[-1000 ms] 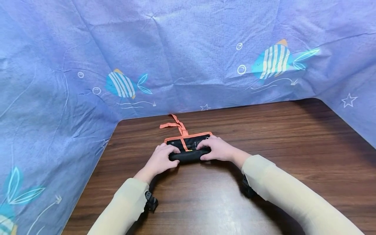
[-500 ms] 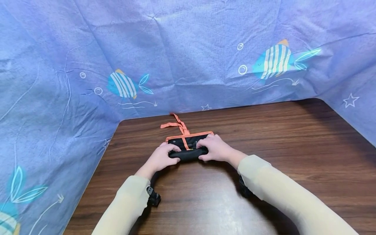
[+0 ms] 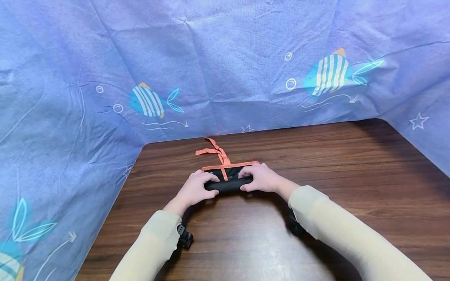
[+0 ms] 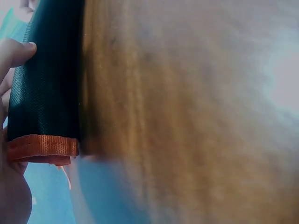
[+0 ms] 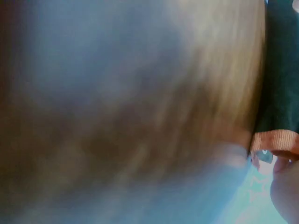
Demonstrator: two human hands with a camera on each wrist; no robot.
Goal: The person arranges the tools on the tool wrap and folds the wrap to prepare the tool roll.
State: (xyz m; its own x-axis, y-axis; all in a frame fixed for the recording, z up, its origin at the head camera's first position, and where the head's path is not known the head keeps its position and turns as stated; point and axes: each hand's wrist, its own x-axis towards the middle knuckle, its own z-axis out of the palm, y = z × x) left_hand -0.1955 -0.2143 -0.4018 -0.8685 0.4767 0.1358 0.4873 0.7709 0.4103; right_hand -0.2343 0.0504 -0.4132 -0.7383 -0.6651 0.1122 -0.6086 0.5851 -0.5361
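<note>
A black fabric roll-up pouch [image 3: 227, 182] with orange trim lies on the brown wooden table [image 3: 316, 164], partly rolled into a tube at its near edge. Its orange ties [image 3: 214, 151] trail away toward the cloth. My left hand [image 3: 195, 190] grips the roll's left end and my right hand [image 3: 261, 179] grips its right end, fingers curled over the top. The left wrist view shows the black roll [image 4: 46, 79] with its orange edge beside my fingers [image 4: 14, 51]. The right wrist view is blurred, with the pouch [image 5: 280, 84] at the right edge.
A blue cloth [image 3: 225, 66] printed with striped fish hangs behind the table and wraps round its left and right sides. Bare tabletop stretches to the right and in front of the pouch.
Both hands have rolled the pouch further away from me, so less of its flat part shows. The pouch and ties have shifted slightly right.
</note>
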